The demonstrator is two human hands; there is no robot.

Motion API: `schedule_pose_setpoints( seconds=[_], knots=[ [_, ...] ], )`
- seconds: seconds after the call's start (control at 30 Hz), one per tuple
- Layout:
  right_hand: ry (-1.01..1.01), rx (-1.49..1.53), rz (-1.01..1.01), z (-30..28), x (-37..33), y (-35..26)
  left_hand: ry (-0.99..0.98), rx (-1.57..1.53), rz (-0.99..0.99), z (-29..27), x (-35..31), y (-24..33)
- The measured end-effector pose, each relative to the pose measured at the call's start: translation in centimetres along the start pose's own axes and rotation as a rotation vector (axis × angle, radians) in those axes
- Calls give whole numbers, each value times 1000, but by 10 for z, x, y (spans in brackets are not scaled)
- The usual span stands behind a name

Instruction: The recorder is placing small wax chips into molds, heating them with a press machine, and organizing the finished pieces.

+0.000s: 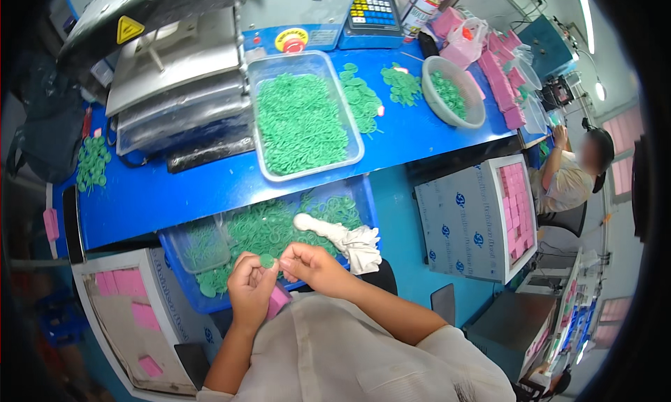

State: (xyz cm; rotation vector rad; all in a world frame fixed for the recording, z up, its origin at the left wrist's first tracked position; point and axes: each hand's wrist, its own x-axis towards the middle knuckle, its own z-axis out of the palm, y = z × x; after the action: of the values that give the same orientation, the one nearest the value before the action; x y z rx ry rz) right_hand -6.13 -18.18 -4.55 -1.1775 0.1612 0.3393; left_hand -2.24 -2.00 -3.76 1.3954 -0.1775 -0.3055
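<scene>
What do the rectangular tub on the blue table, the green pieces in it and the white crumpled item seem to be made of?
Rectangular tub: probably smooth, shiny plastic; translucent walls, bright rim.
Green pieces: perhaps moulded plastic, rubber or wax, fairly dull; uniform colour, repeated shapes.
White crumpled item: likely soft, matte fabric, judging by its folds.

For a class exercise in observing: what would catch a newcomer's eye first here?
Probably the clear tub heaped with green pieces, on the bright blue worktop. Behind it, a red button stands out on its yellow surround. Lower centre, the left grip holds a small green disc.
</scene>
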Motion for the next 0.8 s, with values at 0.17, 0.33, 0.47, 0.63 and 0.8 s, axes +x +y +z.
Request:
schedule_pose_setpoints(
  seconds=[0.17, 0.33, 0.47, 0.63, 0.8],
  knots=[
    [277, -146, -90, -51, -21, -42, -87, 38, -130, -2, -2, -5],
    [778, -185, -395, -120, -20, -114, -179, 195, -115, -3, -4, -4],
    [1045, -440, -385, -152, 5, -155, -183, 225, -72, 0, -5, 0],
    [541, -383, -271, -104, -4, -114, -138, 194, 6, -5, -8, 0],
    [-256, -523, 39, -33, -25, -55, -170, 126, 151, -7, -9, 17]
  ],
)
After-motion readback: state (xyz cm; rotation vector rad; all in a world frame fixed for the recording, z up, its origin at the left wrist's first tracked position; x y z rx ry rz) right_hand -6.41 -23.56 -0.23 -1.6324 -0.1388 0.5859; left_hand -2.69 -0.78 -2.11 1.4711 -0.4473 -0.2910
